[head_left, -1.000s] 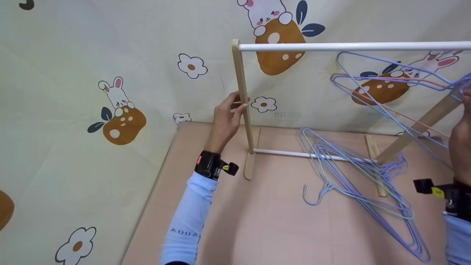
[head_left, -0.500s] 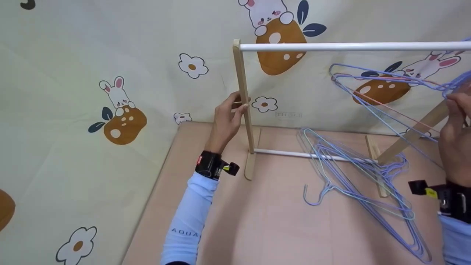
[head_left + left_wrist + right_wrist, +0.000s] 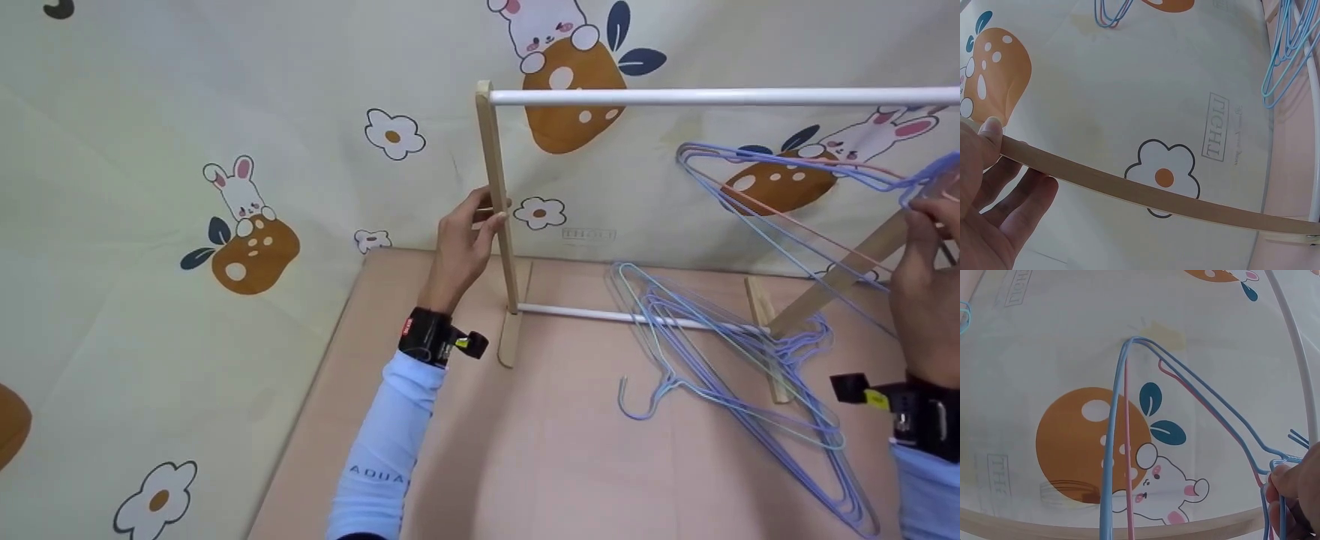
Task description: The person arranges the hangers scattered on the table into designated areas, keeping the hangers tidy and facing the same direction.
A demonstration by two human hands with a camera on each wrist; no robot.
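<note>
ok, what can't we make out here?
Top rail: right end cut off by head view's right edge.
Hanger pile: overlapping wires hide the count, head view.
Held hangers: rest cut off by right wrist view's bottom edge.
Small wall print: too small, left wrist view.

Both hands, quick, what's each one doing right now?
Left hand: pinching the rack's wooden upright.
Right hand: holding blue wire hangers near their necks.
</note>
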